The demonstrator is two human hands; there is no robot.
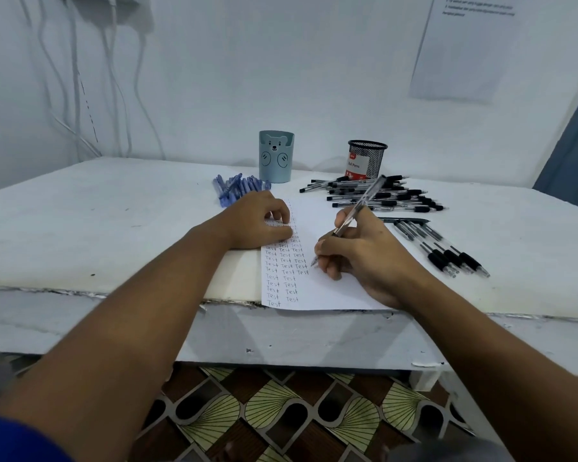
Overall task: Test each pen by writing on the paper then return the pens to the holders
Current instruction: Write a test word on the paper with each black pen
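Observation:
A white paper (pixel 317 291) lies at the table's front edge, covered with columns of the word "Test". My right hand (pixel 361 251) grips a clear black pen (pixel 357 208), its tip touching the paper beside the third column. My left hand (pixel 257 221) rests on the paper's upper left part, fingers curled down onto the sheet. A heap of blue pens (pixel 234 190) lies left of a blue bear holder (pixel 276 156). A pile of black pens (pixel 384 195) lies in front of a black mesh holder (pixel 367 159). Several more black pens (pixel 444 248) lie to the right.
The white table (pixel 97 211) stands against a white wall with cables hanging at the back left. A printed sheet (pixel 464 45) is stuck on the wall at the upper right. Patterned floor shows below the table's front edge.

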